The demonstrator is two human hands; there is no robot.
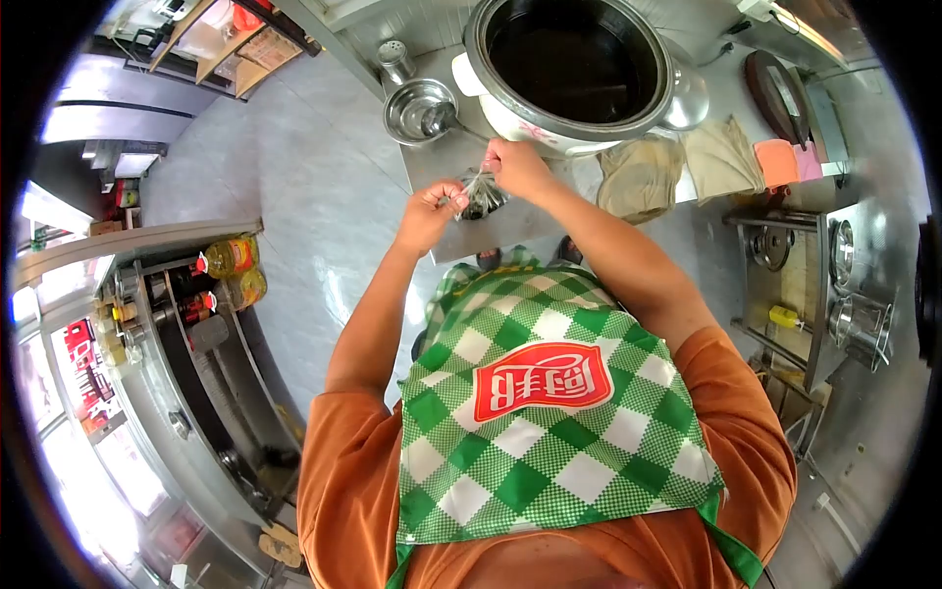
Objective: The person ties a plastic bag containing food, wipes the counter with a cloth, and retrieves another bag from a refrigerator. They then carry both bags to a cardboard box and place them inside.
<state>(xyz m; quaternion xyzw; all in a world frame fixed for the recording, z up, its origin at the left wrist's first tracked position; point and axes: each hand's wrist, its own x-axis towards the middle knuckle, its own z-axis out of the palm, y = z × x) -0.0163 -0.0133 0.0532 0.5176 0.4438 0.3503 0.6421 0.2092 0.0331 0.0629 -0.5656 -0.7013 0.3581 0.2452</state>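
Observation:
A small clear plastic bag with something dark in it rests at the edge of the metal counter. My left hand pinches the gathered neck of the bag from the left. On the other side, my right hand is closed on the twisted top end of the same bag, a little higher up. Just beyond my hands, a metal ladle leans in a steel bowl. What exactly lies inside the bag is too small to make out.
A large pot of dark liquid stands behind my right hand. Beside the bowl is a metal shaker. Folded cloths hang over the counter to the right. Oil bottles sit on a left shelf; a metal rack stands right.

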